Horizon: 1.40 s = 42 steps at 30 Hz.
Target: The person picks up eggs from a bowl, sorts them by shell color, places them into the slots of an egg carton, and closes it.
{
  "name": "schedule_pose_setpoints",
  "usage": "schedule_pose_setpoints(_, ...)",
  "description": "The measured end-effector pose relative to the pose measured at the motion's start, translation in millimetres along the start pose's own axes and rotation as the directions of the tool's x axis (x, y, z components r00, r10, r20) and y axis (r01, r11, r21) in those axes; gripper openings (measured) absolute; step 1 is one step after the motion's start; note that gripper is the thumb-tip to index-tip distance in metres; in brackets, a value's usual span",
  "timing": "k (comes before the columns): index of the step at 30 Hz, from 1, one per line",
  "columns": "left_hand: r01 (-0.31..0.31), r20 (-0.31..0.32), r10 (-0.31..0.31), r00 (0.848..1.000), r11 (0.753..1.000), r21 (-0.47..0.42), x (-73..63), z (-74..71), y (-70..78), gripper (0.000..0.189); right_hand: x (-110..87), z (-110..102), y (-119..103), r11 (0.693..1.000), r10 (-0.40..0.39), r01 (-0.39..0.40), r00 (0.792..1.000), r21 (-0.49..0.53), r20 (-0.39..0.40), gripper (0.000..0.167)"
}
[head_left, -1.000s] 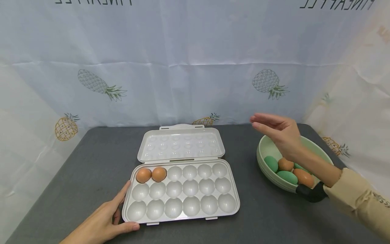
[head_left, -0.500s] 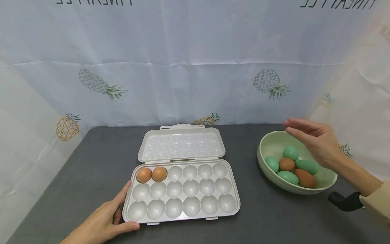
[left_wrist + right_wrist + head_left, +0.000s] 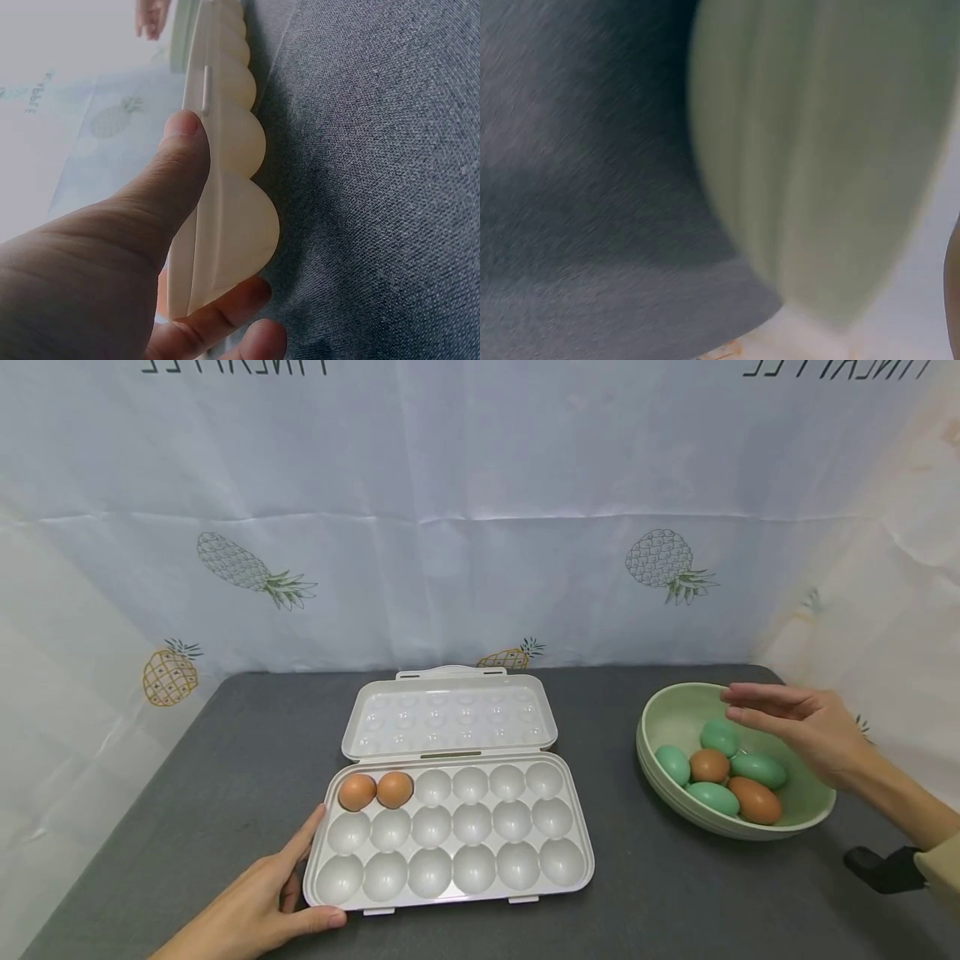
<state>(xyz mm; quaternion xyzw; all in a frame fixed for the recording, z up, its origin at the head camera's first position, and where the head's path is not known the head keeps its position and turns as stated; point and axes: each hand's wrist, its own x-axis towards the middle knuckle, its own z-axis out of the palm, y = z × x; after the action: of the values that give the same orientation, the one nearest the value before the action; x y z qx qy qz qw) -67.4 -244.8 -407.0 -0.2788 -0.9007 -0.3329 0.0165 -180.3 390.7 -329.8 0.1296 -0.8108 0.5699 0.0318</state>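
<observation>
Because the egg tray (image 3: pixel 432 827) lies so close, I begin with its near left corner, where the left hand (image 3: pixel 253 897) holds it: the thumb lies along the near side and the fingers go round the left side, as the left wrist view also shows. I judge that this hold keeps the tray from sliding on the dark table (image 3: pixel 622 885).

The tray itself lies flat, its three rows of cups facing up. Two brown eggs (image 3: pixel 375 791) sit side by side in its far row, in the two leftmost cups; the round shape, I suppose, prevents them from rolling.

To the right of the tray, well apart from it, stands the green bowl (image 3: pixel 670 722), where I count four green eggs (image 3: pixel 713 797) and two more brown eggs (image 3: pixel 754 800). Its raised wall probably keeps the loose eggs together. Above its right part is the right hand (image 3: pixel 798 727), released, with fingers straight and nothing in them that I can see.

Just behind the tray, the lid (image 3: pixel 450 720) is laid back, inside up, probably so every cup is reachable. Farther behind hangs a pineapple-printed cloth (image 3: pixel 480 577).
</observation>
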Motion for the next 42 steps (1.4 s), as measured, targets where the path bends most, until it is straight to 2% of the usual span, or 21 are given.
schedule_pose_setpoints(3,-0.002,0.0,0.002,1.0,1.0,0.001,0.0,0.1,0.1,0.114,-2.6,-5.4,7.1,0.984,0.034,-0.019,0.996,-0.176,0.078,0.038)
schedule_pose_setpoints(5,-0.006,-0.003,0.006,1.0,1.0,0.005,0.1,0.3,0.0,0.113,-3.4,-8.8,12.1,0.975,0.052,-0.014,0.985,-0.223,0.162,0.04)
schedule_pose_setpoints(8,-0.012,-0.009,0.012,1.0,1.0,0.011,0.1,0.5,0.1,0.113,-2.9,-12.3,18.7,0.97,0.067,0.0,0.961,-0.243,0.267,0.042)
schedule_pose_setpoints(12,-0.018,-0.013,0.018,1.0,1.0,0.008,0.5,0.4,0.3,0.113,-0.1,-13.6,26.0,0.967,0.02,0.078,0.926,-0.243,0.377,0.041)
schedule_pose_setpoints(14,-0.019,-0.013,0.019,1.0,1.0,0.008,0.5,0.6,0.2,0.113,1.2,-12.7,28.3,0.965,0.004,0.103,0.914,-0.242,0.405,0.042)
schedule_pose_setpoints(20,-0.008,-0.002,0.008,1.0,1.0,0.013,-0.5,0.0,-2.1,0.114,6.9,-7.9,32.5,0.974,0.049,0.058,0.888,-0.218,0.457,0.047)
schedule_pose_setpoints(23,-0.009,0.012,0.009,1.0,1.0,0.01,-1.1,-0.4,-4.1,0.113,9.5,-5.5,34.9,0.976,0.046,0.062,0.876,-0.207,0.479,0.047)
schedule_pose_setpoints(29,0.012,0.026,-0.012,1.0,1.0,0.004,-0.9,-0.3,-4.6,0.113,12.2,-0.8,37.1,0.964,0.045,0.086,0.88,-0.251,0.473,0.044)
schedule_pose_setpoints(35,-0.004,0.023,0.004,1.0,1.0,0.009,-1.6,0.3,-5.9,0.113,14.0,4.2,35.2,0.937,0.062,0.093,0.905,-0.336,0.422,0.04)
schedule_pose_setpoints(37,-0.015,0.021,0.015,1.0,1.0,0.007,-1.9,0.7,-6.2,0.113,14.4,6.9,35.0,0.929,0.045,0.113,0.91,-0.352,0.412,0.038)
schedule_pose_setpoints(42,0.002,0.008,-0.002,1.0,1.0,0.002,-1.7,1.1,-3.9,0.113,15.9,11.6,35.3,0.908,-0.006,0.177,0.911,-0.379,0.412,0.036)
